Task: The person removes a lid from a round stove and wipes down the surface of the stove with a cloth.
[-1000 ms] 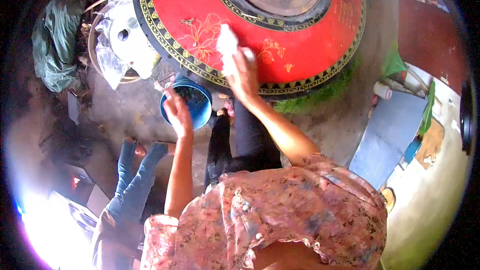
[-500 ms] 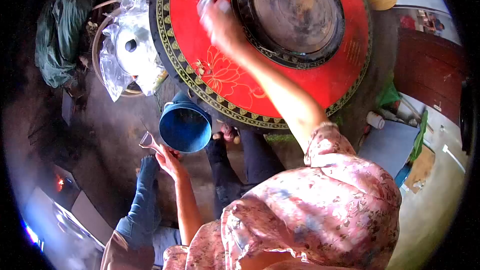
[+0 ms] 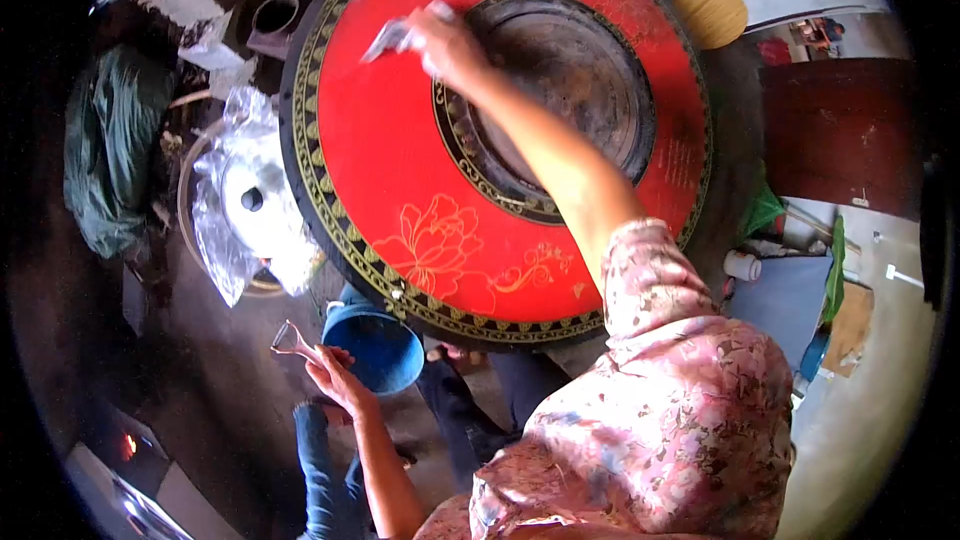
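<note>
My right hand (image 3: 445,40) is closed on a whitish cloth (image 3: 392,38) and rests on the upper left of the red round table (image 3: 370,160), left of its dark round centre (image 3: 570,80). The table has a black and gold patterned rim and gold flower drawings. Lower down, my left hand (image 3: 338,378) holds a pinkish Y-shaped peeler (image 3: 292,342) by its handle, with the head pointing up and left. Just right of that hand stands a blue bucket (image 3: 375,348), near the table's lower edge.
A basket (image 3: 190,210) with clear plastic (image 3: 225,240) and a white lid stands at the left, beside a dark green bag (image 3: 115,150). Another person's jeans leg (image 3: 315,470) is below my left hand. A bluish board (image 3: 785,305) lies at the right. A wooden stool (image 3: 710,16) stands behind.
My right hand has gone from the table's lower part to its upper left with the cloth. Crumbs near the flower drawing have gone from there. The view has shifted; my left hand still holds the peeler.
</note>
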Demonstrator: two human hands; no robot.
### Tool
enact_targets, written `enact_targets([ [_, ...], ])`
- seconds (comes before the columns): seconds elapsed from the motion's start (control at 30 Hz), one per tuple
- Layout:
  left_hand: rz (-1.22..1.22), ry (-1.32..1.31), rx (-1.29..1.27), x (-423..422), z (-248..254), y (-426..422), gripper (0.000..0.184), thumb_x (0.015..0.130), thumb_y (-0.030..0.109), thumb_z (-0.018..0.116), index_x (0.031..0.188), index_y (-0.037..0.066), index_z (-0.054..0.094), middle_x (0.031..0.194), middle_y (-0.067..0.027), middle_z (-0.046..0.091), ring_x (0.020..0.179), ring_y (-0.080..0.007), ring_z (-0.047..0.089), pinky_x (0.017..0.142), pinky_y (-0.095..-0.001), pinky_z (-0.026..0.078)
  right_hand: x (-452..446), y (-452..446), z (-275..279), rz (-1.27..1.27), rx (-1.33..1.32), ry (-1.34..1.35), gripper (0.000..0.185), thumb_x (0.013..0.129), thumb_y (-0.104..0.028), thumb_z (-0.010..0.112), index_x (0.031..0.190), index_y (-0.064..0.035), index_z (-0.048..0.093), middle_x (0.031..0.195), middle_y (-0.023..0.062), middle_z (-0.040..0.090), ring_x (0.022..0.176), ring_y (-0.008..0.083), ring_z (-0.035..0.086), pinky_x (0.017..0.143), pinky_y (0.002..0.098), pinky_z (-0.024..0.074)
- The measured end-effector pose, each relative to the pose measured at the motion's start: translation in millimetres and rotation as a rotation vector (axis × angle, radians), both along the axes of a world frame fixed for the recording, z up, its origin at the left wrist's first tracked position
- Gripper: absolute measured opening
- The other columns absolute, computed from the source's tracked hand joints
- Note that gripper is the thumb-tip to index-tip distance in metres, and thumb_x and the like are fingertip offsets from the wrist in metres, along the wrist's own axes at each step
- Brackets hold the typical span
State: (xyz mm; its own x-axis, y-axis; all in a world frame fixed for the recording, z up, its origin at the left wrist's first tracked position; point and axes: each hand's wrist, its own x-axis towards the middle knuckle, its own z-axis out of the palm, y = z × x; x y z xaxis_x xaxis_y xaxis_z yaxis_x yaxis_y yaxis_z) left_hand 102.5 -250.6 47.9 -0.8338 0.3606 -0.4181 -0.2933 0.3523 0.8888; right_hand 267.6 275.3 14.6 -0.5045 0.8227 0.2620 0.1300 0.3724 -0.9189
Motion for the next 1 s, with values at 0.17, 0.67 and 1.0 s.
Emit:
enact_targets([
  [0.17, -0.076, 0.225, -0.048, 0, -19, 87, 0.038, 0.101, 0.030, 0.054, 0.121, -0.001, 0.046, 0.112, -0.0148, 0.055, 0.103, -0.0219, 0.052, 0.091, -0.0355, 0.044, 15, 55, 3, -0.666, 0.457, -0.562, 0.022, 0.093, -0.011, 0.057, 0.114, -0.0093, 0.061, 0.105, 0.0106, 0.060, 0.090, 0.0231, 0.060, 0.078, 0.0352, 0.0521],
  [0.67, -0.588, 0.807, -0.387, -22, -83, 220, 0.055, 0.103, 0.033, 0.045, 0.145, -0.001, 0.037, 0.139, -0.0236, 0.050, 0.123, -0.0376, 0.053, 0.099, -0.0474, 0.044, 28, -380, 5, 0.393, 0.359, -0.609, 0.044, 0.100, -0.026, 0.039, 0.143, -0.0162, 0.038, 0.155, 0.0076, 0.029, 0.143, 0.0253, 0.027, 0.118, 0.0395, 0.0246],
  [1.0, -1.326, 0.961, -1.630, -49, -41, 198, 0.063, 0.099, 0.048, 0.045, 0.143, 0.003, 0.042, 0.138, -0.0183, 0.047, 0.124, -0.0400, 0.047, 0.092, -0.0586, 0.040, -19, -166, 23, 0.353, 0.399, -0.016, 0.040, 0.095, -0.024, 0.054, 0.130, -0.0072, 0.051, 0.131, 0.0130, 0.054, 0.117, 0.0266, 0.049, 0.101, 0.0412, 0.0393],
])
